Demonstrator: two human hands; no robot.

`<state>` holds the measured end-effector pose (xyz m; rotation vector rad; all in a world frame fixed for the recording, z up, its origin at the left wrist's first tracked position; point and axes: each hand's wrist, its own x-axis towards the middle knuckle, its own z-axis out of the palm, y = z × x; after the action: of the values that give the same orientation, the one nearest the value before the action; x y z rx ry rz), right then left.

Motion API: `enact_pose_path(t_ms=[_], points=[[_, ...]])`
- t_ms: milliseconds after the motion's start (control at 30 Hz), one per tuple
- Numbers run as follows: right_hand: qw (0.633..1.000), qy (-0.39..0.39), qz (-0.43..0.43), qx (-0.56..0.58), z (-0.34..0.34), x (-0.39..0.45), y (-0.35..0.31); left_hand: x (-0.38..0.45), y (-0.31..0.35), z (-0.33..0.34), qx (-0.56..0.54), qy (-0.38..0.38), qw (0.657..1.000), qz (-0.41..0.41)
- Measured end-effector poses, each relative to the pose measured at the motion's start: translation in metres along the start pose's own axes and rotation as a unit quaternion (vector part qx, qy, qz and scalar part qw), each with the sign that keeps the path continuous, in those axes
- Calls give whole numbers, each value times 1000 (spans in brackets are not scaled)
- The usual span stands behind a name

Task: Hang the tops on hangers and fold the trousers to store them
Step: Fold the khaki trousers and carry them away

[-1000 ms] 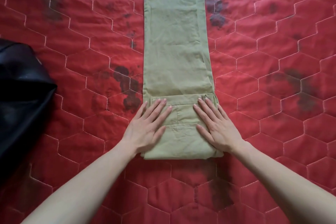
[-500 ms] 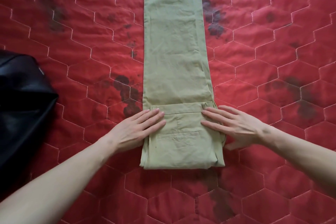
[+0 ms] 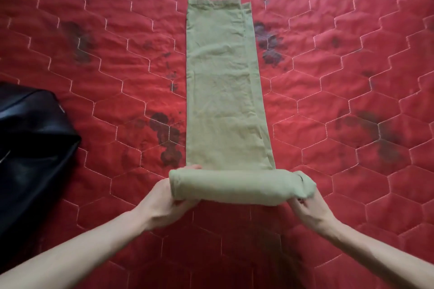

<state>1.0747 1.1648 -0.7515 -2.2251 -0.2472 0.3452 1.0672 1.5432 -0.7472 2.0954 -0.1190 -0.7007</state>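
Observation:
Khaki trousers (image 3: 223,91) lie lengthwise on a red quilted cover, legs stacked and pointing away from me, hems at the far end. Their near end is rolled into a thick bundle (image 3: 234,186) lying crosswise. My left hand (image 3: 164,202) grips the bundle's left end, fingers wrapped over the top. On the other side, my right hand (image 3: 310,209) grips the right end from below, with its fingers under the fabric.
The red quilted cover (image 3: 340,124) with hexagon stitching and dark blotches fills the view. A black leather-like bag or garment (image 3: 30,148) lies at the left edge, well apart from the trousers.
Both hands went from pressing flat on the folded waist end to gripping its sides. The waist end is now rolled up toward the legs, and the view has tilted up to show the hems.

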Motion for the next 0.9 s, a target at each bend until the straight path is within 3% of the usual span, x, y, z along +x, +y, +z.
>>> enact_pose_path(t_ms=[67, 167, 333, 467, 633, 800, 900], points=[[994, 55, 67, 68, 10, 0, -10, -4, 0, 13, 11, 105, 994, -38], [976, 92, 123, 155, 17, 12, -16, 8, 6, 22, -46, 178, 978, -98], [974, 108, 167, 104, 27, 49, -10, 47, 10, 24, -88, 225, 962, -131], [978, 57, 187, 69, 23, 79, -1, 55, 4, 26, -72, 265, 948, -163], [978, 82, 183, -60, 22, 95, 1, 56, 5, 22, -22, 295, 935, -197], [957, 155, 237, 64, 27, 114, -13, 69, 16, 24, -107, 316, 927, -172], [941, 203, 265, 60, 30, 120, -9, 78, 18, 22, -87, 324, 928, -160]])
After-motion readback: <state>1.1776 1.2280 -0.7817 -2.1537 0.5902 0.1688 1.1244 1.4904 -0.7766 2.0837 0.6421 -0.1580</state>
